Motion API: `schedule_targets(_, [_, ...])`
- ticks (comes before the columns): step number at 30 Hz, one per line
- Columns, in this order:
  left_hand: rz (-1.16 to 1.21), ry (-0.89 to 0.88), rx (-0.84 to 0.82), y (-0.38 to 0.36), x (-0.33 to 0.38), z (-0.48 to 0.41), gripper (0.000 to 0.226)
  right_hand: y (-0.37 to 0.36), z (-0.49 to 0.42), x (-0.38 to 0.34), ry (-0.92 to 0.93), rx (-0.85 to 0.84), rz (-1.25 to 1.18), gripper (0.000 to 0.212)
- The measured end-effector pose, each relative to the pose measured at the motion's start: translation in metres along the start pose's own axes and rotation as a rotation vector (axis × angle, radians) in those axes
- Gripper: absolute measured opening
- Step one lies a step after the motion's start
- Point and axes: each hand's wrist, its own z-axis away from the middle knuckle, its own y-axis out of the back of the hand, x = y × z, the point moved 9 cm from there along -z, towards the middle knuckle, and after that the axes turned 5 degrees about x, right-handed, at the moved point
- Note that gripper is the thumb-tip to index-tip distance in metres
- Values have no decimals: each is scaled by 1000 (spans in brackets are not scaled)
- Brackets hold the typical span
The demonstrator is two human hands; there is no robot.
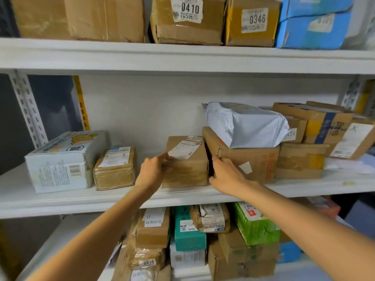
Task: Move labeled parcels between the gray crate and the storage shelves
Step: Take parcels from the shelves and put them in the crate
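A brown taped parcel [187,165] with a white label on top sits at the middle of the white middle shelf [182,196]. My left hand [153,172] grips its left front corner, thumb on the label's edge. My right hand [226,175] holds its right side, fingers pushed into the gap against a larger brown box [257,159]. A grey plastic mailer bag [245,124] lies on that larger box. The gray crate is out of view.
On the same shelf stand a white printed box [60,161] and a small taped parcel [115,168] at left, stacked cartons [316,136] at right. Numbered boxes [188,19] fill the upper shelf. Mixed parcels [189,232] crowd the lower shelf.
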Motion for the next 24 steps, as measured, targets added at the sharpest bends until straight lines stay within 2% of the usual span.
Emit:
schedule_targets(7, [24,26,12,26,-5,19,27,0,2,-14,-106,41,-332,38])
schedule_targets(12, [70,55,16,25,-11,24,23,0,-1,-19,-194,81,-360,48])
schedule_targets(16, [111,86,40,30,-12,27,46,-12,-12,-11,-276,105,-593,32])
schedule_targets(17, [120,77,55,31,-11,27,47,-16,-15,-7,-300,114,-690,27])
schedule_targets(19, [136,88,86,33,-11,28,41,-20,-17,-3,-338,103,-804,34])
schedule_targets(21, [200,176,113,33,-20,30,36,-20,-16,0,-372,79,-858,29])
schedule_targets(22, [262,257,113,32,-28,32,45,-19,-15,0,-392,56,-900,31])
schedule_targets(24, [439,428,55,27,-40,36,79,-18,-14,-1,-427,23,-936,62])
